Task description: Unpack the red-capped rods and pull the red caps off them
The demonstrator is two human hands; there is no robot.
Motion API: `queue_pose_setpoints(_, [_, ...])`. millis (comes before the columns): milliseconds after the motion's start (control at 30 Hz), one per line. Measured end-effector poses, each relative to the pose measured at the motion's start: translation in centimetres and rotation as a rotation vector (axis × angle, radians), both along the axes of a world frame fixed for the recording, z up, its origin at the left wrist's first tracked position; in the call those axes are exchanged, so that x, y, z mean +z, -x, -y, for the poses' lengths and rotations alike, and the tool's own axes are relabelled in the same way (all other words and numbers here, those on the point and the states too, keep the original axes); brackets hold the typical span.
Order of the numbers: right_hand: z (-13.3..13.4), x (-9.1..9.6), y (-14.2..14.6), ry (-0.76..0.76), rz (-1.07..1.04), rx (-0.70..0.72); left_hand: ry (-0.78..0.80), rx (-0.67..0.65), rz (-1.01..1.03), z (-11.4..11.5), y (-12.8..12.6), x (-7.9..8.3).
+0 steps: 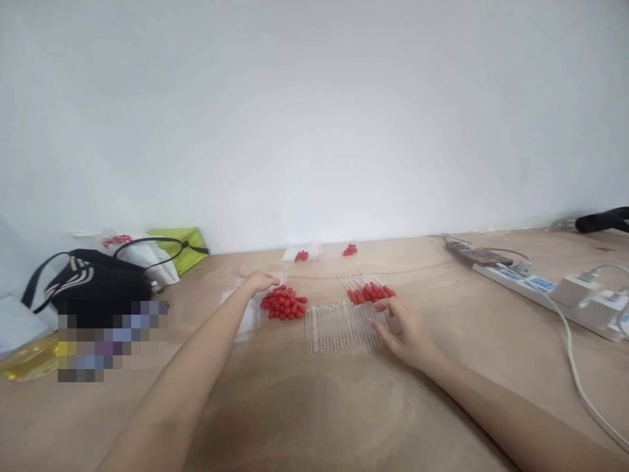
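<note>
My left hand (260,283) reaches over flat clear plastic bags (250,321), its visible fingers stretched toward the right, just behind a heap of red rubber bulbs (284,305). I see nothing held in it. My right hand (405,328) is over the right end of a row of thin clear tubes (339,326); its thumb and index finger are apart, close to the tubes. Whether they touch is too small to tell. Behind that row lie several tubes fitted with red bulbs, like droppers (371,293), side by side, bulbs toward me.
Two small clear bags hold red bulbs (301,255) near the wall. At left are a black bag (101,285), a lime-green bag (189,249) and a yellowish bottle (32,357). A white power strip (550,295) with chargers, a phone (479,254) and a white cable are at right.
</note>
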State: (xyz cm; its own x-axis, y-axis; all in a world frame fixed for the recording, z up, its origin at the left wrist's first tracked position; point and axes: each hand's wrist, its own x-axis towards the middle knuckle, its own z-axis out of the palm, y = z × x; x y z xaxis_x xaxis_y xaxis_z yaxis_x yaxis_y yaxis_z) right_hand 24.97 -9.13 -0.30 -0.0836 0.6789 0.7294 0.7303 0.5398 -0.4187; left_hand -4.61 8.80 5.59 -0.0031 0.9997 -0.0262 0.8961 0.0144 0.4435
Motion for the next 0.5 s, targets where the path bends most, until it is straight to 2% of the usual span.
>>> queue_pose_setpoints(100, [-0.5,-0.2,-0.7,0.007,0.007,-0.07,-0.048,-0.023,-0.02,-0.1,-1.2,0.7])
queue_pose_setpoints(233, [-1.2,-0.6,-1.8,0.016,-0.007,-0.122,-0.077,-0.166,-0.009,0.8,-5.9,0.8])
queue_pose_setpoints(400, [-1.5,-0.7,-2.5,0.044,-0.056,-0.149,0.028,-0.319,0.057,2.8,-12.7,-0.7])
queue_pose_setpoints(500, [-1.4,-0.5,-2.8,0.088,-0.085,-0.182,0.128,-0.365,0.124,3.7,-15.4,-1.7])
